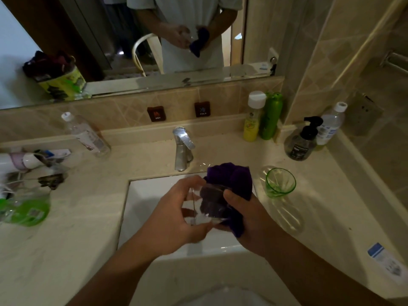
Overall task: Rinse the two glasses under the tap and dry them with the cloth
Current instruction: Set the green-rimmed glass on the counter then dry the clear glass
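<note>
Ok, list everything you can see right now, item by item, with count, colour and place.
Clear drinking glass: 1, transparent, held over the sink.
Purple cloth: 1, stuffed into that glass.
Green glass tumbler: 1, upright on counter, right of the sink.
Chrome tap: 1, silver, behind the sink.
White sink basin: 1, centre.
Clear plastic bottles: 2, back left and far right corner.
Yellow bottle: 1, back right.
Green spray can: 1, beside it.
Black pump dispenser: 1, right.
Hot and cold tags: 2, brown, on wall tiles.
Left hand: grips the glass.
Right hand: works the cloth.
</note>
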